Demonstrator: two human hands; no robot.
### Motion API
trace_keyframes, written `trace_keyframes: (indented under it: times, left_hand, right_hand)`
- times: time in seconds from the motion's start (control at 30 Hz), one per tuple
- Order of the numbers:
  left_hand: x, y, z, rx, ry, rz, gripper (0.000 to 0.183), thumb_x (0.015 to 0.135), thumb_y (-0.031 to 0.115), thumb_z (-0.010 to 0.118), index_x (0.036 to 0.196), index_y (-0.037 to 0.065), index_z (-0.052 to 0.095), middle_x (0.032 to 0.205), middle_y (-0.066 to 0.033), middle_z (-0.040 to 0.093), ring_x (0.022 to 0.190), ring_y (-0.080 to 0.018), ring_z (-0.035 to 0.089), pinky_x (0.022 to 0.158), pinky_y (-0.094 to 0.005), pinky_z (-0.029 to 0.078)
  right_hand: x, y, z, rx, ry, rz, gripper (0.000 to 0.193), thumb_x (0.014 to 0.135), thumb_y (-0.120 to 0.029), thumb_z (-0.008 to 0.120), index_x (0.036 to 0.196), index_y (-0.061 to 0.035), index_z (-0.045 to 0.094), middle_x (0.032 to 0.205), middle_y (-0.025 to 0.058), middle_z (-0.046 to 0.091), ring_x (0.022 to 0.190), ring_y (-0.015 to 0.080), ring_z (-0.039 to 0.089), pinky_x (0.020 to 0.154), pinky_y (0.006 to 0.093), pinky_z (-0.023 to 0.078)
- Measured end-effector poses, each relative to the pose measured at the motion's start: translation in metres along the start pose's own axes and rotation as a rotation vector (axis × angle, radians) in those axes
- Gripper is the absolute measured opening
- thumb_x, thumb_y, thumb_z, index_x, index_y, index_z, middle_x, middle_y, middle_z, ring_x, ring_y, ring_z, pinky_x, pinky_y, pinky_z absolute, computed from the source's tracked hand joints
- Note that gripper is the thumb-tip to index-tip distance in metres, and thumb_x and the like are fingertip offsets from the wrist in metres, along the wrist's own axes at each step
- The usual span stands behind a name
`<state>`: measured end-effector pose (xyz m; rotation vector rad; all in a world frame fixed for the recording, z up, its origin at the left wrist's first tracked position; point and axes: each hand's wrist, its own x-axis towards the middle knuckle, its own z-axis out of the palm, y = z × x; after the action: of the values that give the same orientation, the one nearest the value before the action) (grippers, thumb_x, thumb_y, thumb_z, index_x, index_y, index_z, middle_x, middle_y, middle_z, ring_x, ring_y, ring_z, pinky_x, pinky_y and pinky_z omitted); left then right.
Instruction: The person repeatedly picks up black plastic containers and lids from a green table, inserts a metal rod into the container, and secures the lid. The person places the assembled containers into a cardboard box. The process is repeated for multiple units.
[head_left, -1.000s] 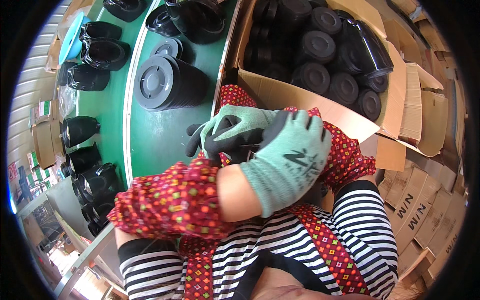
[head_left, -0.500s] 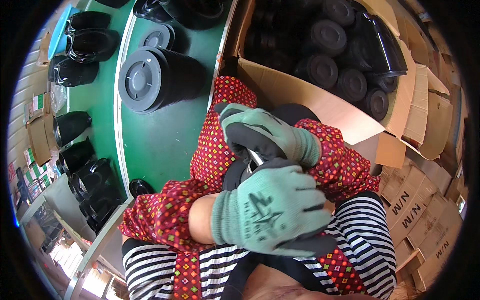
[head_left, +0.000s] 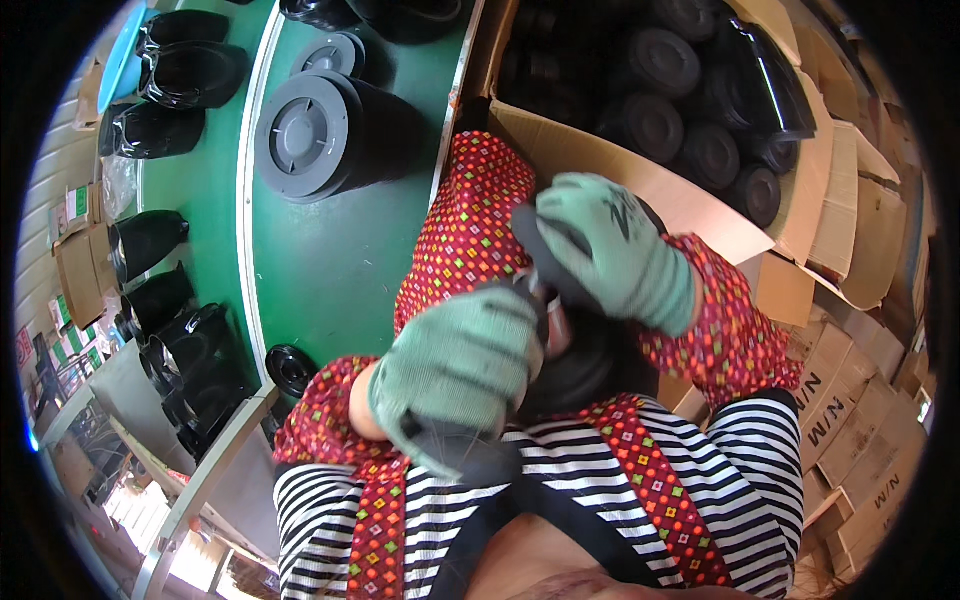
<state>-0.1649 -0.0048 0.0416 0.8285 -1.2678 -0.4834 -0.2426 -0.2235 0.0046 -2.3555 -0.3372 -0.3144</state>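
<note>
Both hands wear green gloves with black palms and meet over my lap. My left hand [head_left: 460, 365] is closed, its fingertips curled out of sight at a small shiny, reddish-metallic piece [head_left: 554, 322]. My right hand [head_left: 605, 245] is closed just beyond it, bent over the same spot; its grip is hidden. What either hand holds cannot be made out. Beneath them a dark rounded black object [head_left: 585, 375] rests by my lap, partly covered by the gloves and sleeves.
On the green table [head_left: 330, 265] at left stand stacked black pots with grey discs [head_left: 305, 135] and several glossy black shells [head_left: 195, 75]. A small black round part [head_left: 290, 368] lies at its near edge. An open carton [head_left: 640, 190] of black cylindrical parts stands far right, above flattened cardboard [head_left: 830, 400].
My left hand has shifted left and turned, and my right hand has moved right. The hands are farther apart, uncovering more of the shiny piece and the black object.
</note>
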Motion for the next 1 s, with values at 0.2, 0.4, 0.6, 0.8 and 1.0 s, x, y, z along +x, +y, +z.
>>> trace_keyframes:
  times: [0.2, 0.4, 0.6, 0.8, 1.0]
  left_hand:
    - [0.007, 0.052, -0.016, 0.621, -0.01, -0.117, 0.025, 0.068, 0.027, 0.082, 0.076, 0.005, 0.072, 0.077, -0.0075, 0.063, 0.075, -0.0298, 0.065, 0.074, -0.0432, 0.051]
    - [-0.106, 0.054, -0.018, 1.494, 0.231, -0.557, 0.011, 0.083, 0.015, 0.072, 0.083, 0.005, 0.067, 0.082, -0.014, 0.061, 0.08, -0.0378, 0.059, 0.077, -0.0446, 0.048]
    - [-0.191, 0.017, -0.026, 1.587, 0.004, -0.857, 0.036, 0.083, 0.025, 0.075, 0.115, 0.011, 0.068, 0.112, -0.0147, 0.063, 0.109, -0.0369, 0.058, 0.097, -0.0512, 0.044]
    - [-0.194, 0.008, -0.012, 1.296, 0.342, -0.717, 0.059, 0.087, 0.016, 0.071, 0.145, 0.008, 0.058, 0.144, -0.0229, 0.055, 0.135, -0.0442, 0.05, 0.118, -0.0519, 0.039]
    - [-0.159, 0.117, 0.038, 0.698, 0.334, -0.423, 0.116, 0.064, 0.041, 0.1, 0.158, 0.004, 0.043, 0.168, -0.0275, 0.03, 0.155, -0.045, 0.032, 0.125, -0.0545, 0.028]
  right_hand:
    - [-0.007, -0.004, -0.043, 0.228, 0.127, 0.114, 0.037, 0.102, -0.011, 0.06, 0.137, -0.0009, 0.065, 0.143, 0.017, 0.061, 0.135, 0.0343, 0.056, 0.116, 0.0413, 0.043]
    - [-0.077, -0.034, -0.035, 0.392, -0.099, 0.182, 0.052, 0.096, -0.031, 0.071, 0.14, -0.0033, 0.064, 0.139, 0.0187, 0.063, 0.135, 0.0369, 0.057, 0.116, 0.0472, 0.042]
    - [-0.09, -0.061, -0.017, 0.455, 0.028, 0.145, 0.061, 0.08, -0.034, 0.091, 0.127, -0.0019, 0.07, 0.133, 0.0176, 0.066, 0.128, 0.0351, 0.061, 0.113, 0.0462, 0.045]
    - [-0.067, -0.057, -0.003, 0.59, 0.368, 0.269, 0.025, 0.094, -0.014, 0.073, 0.113, 0.0011, 0.069, 0.118, 0.0125, 0.07, 0.111, 0.0258, 0.066, 0.102, 0.0386, 0.05]
    - [0.004, -0.101, 0.028, 1.642, 0.228, 0.679, 0.059, 0.109, -0.05, 0.047, 0.143, -0.0041, 0.058, 0.139, 0.0158, 0.065, 0.129, 0.0305, 0.061, 0.114, 0.046, 0.048]
